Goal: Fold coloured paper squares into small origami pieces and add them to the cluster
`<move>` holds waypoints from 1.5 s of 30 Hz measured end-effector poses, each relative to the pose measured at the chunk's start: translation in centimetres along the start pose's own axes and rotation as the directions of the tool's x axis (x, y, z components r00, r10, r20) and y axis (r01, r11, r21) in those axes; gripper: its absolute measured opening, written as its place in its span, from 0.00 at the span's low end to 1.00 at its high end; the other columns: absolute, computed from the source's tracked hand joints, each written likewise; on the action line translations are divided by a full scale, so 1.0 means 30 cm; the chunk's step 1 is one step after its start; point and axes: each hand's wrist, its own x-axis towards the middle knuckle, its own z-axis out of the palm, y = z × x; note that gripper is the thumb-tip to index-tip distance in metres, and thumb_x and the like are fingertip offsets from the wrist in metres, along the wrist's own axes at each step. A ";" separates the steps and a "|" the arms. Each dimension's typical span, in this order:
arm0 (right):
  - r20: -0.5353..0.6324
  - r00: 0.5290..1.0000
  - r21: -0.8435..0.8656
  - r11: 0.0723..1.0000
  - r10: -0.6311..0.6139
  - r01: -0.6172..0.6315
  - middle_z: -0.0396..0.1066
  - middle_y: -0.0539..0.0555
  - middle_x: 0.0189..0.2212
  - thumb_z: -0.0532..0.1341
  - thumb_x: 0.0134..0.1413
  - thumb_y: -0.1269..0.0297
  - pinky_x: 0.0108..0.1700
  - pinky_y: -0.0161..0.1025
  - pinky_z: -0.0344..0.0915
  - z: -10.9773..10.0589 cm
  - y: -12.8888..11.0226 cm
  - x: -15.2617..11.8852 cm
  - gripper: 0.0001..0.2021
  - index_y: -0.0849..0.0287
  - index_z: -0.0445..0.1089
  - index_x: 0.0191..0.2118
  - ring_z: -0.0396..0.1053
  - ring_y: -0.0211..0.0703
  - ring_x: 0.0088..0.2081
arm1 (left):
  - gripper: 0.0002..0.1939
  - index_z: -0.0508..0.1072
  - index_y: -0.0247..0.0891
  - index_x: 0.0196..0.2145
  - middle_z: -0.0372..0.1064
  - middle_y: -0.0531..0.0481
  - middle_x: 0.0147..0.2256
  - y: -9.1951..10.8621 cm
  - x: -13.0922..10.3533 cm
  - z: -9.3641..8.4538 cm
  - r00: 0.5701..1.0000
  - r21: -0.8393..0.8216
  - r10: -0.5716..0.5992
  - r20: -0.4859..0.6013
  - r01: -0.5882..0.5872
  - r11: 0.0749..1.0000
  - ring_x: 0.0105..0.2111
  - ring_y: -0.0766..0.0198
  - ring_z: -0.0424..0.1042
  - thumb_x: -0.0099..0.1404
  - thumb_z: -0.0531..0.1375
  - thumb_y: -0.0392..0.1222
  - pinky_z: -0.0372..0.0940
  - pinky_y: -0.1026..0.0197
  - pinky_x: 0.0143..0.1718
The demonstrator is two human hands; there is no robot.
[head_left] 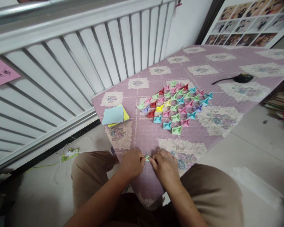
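A small piece of folded light-green paper (147, 157) is pinched between my two hands, low over the near part of the table. My left hand (132, 161) grips its left side with fingers curled in. On the other side, my right hand (165, 164) holds it with thumb and fingertips; most of the paper's edges are hidden by the fingers. Beyond the hands, several folded paper shapes (176, 117) in green, pink, red, blue, yellow and purple stand in slanting rows. To the left lies a stack of paper sheets (113, 115), pale blue on top with yellow below.
A pink and white floral tablecloth (144, 135) covers the table. A black computer mouse (243, 78) with a cable rests at the far right. White radiator (85, 60) runs along the left. A power strip (70, 154) with cables lies on the floor. Framed photos (248, 23) stand behind.
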 end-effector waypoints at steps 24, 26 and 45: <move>0.109 0.990 -0.041 0.995 0.094 -0.090 0.68 0.52 0.32 0.64 0.52 0.56 0.36 0.41 0.49 -0.011 -0.012 0.046 0.10 0.54 0.71 0.25 0.61 0.47 0.39 | 0.12 0.72 0.41 0.38 0.74 0.47 0.36 -0.024 0.088 -0.076 0.953 0.060 0.015 0.303 -0.035 0.998 0.38 0.56 0.73 0.63 0.55 0.49 0.62 0.61 0.34; 0.126 0.987 -0.044 0.995 0.095 -0.090 0.68 0.52 0.32 0.65 0.52 0.56 0.36 0.40 0.49 -0.014 -0.012 0.051 0.10 0.54 0.71 0.25 0.61 0.47 0.39 | 0.12 0.73 0.41 0.37 0.74 0.47 0.35 -0.026 0.097 -0.080 0.950 0.061 0.050 0.309 -0.072 0.996 0.37 0.55 0.73 0.63 0.55 0.50 0.62 0.61 0.33; -0.078 0.996 0.051 0.998 0.045 -0.042 0.67 0.52 0.32 0.62 0.54 0.57 0.38 0.41 0.49 0.014 0.000 -0.004 0.07 0.54 0.70 0.30 0.60 0.46 0.38 | 0.18 0.77 0.38 0.37 0.74 0.44 0.35 -0.019 0.121 -0.100 0.941 0.113 0.133 0.311 -0.176 0.978 0.34 0.57 0.72 0.61 0.57 0.55 0.62 0.62 0.32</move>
